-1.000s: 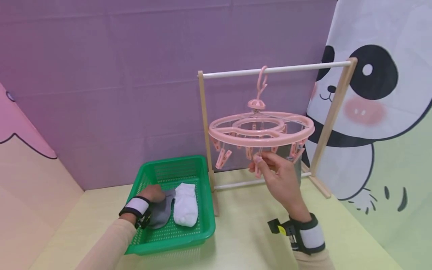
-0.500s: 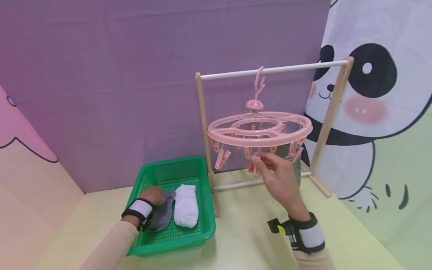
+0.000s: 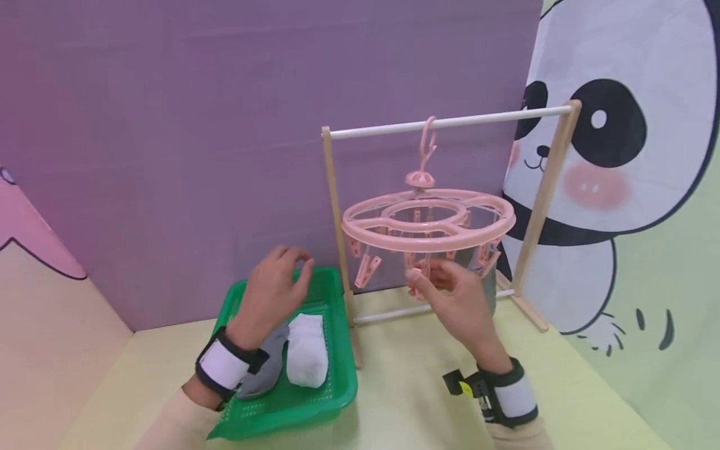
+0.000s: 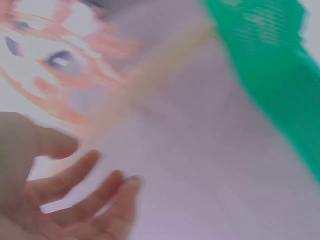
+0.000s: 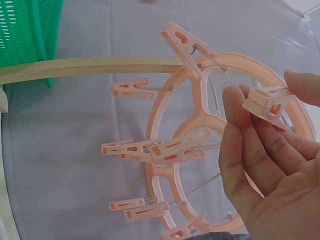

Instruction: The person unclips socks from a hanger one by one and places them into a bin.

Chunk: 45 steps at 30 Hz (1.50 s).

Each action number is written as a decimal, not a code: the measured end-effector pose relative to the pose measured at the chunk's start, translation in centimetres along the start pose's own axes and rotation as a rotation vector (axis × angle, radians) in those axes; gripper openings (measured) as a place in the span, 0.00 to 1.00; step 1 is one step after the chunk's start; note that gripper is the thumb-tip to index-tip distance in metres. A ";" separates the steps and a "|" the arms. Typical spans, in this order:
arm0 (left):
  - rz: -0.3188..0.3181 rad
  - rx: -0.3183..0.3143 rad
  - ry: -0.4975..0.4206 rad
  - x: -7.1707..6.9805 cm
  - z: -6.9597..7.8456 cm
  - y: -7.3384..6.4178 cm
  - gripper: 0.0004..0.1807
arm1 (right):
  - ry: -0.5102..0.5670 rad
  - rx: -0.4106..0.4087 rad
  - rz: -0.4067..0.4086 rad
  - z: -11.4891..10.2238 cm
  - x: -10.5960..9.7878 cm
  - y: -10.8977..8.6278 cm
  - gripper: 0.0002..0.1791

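Observation:
My left hand (image 3: 272, 290) is raised over the green basket (image 3: 350, 375), its fingers loosely bent. Nothing is between thumb and fingers in the blurred left wrist view. Below it a grey sock (image 3: 265, 375), partly covered by my wrist, lies in the basket beside a folded white sock (image 3: 307, 359). My right hand (image 3: 464, 303) pinches a pink clothespin (image 5: 267, 102) between thumb and fingers. This peg belongs to the round pink clip hanger (image 3: 427, 242), whose other pegs dangle around the rim. Grey cloth (image 3: 488, 297) shows behind my right hand, under the hanger.
A wooden stand (image 3: 542, 200) with a white top bar (image 3: 489, 119) carries the hanger by its hook. Its left post (image 3: 333, 200) rises close to the basket's right side. A purple backdrop (image 3: 214, 156) stands behind the yellow tabletop (image 3: 405, 394).
My left hand has let go of the grey sock and risen up and to the right, out of the basket. The right hand keeps its pinch on the clothespin. The view has shifted slightly.

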<state>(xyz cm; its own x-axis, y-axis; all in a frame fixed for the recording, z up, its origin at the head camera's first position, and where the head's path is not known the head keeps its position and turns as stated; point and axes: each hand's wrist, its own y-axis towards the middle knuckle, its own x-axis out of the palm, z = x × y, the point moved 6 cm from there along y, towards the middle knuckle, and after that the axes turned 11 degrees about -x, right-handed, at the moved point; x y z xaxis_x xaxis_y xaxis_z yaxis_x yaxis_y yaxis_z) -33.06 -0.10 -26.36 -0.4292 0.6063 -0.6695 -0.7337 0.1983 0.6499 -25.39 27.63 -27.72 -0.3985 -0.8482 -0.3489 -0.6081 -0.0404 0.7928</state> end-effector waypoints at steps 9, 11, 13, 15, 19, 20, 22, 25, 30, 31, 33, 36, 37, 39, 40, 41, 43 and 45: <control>0.067 0.433 -0.150 -1.4 12.2 1.7 0.08 | -0.034 0.053 -0.045 -0.2 0.3 0.2 0.12; 0.053 0.487 -0.162 -0.7 13.6 1.9 0.08 | -0.045 0.060 -0.060 -0.3 0.7 0.1 0.14; 0.033 0.530 -0.163 0.1 14.7 1.9 0.09 | -0.065 0.055 -0.069 -0.3 1.0 -0.1 0.14; 0.022 0.553 -0.152 0.8 15.3 1.7 0.11 | -0.078 0.036 -0.077 -0.5 1.5 -0.2 0.15; 0.050 0.572 -0.070 1.9 16.4 1.4 0.15 | -0.072 0.007 -0.084 -0.5 1.7 -0.4 0.18; 0.068 0.575 -0.039 2.1 16.5 1.3 0.15 | -0.067 0.005 -0.085 -0.5 1.7 -0.4 0.19; 0.105 0.585 0.020 2.4 16.8 1.4 0.14 | -0.066 0.004 -0.091 -0.5 1.7 -0.3 0.19; 0.147 0.596 0.076 2.5 17.1 1.4 0.13 | -0.066 -0.003 -0.111 -0.6 1.6 -0.2 0.20; 0.180 0.593 0.103 2.3 17.1 1.6 0.08 | -0.080 -0.035 -0.171 -1.1 1.4 -0.1 0.22; 0.187 0.586 0.107 2.2 16.9 1.7 0.06 | -0.089 -0.043 -0.187 -1.3 1.4 -0.1 0.22; 0.203 0.569 0.121 2.1 16.4 1.8 0.04 | -0.113 -0.060 -0.224 -1.9 1.4 0.0 0.23; 0.222 0.544 0.140 2.1 15.5 1.9 0.05 | -0.151 -0.087 -0.265 -2.9 1.0 0.1 0.25; 0.229 0.536 0.147 2.1 15.2 2.0 0.06 | -0.159 -0.098 -0.271 -3.3 0.8 0.0 0.25; 0.242 0.521 0.150 2.1 14.6 2.1 0.09 | -0.174 -0.121 -0.262 -3.9 0.3 0.0 0.23; 0.250 0.512 0.153 2.0 14.2 2.1 0.10 | -0.184 -0.134 -0.243 -4.2 -0.1 0.1 0.20; 0.255 0.502 0.154 2.0 13.9 2.1 0.11 | -0.197 -0.147 -0.219 -4.5 -0.5 0.1 0.16; 0.259 0.483 0.154 1.9 13.2 2.2 0.12 | -0.218 -0.173 -0.159 -4.8 -1.4 0.2 0.09; 0.255 0.463 0.156 1.9 12.4 2.3 0.12 | -0.237 -0.191 -0.095 -4.9 -2.3 0.2 0.02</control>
<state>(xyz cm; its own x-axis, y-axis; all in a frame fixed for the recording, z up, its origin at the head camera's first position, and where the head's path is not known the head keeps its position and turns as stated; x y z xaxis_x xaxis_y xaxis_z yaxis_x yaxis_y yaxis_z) -28.99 11.09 -21.70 -0.6618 0.5648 -0.4930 -0.3033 0.3997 0.8650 -21.26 26.96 -24.30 -0.5086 -0.6903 -0.5146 -0.5195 -0.2306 0.8227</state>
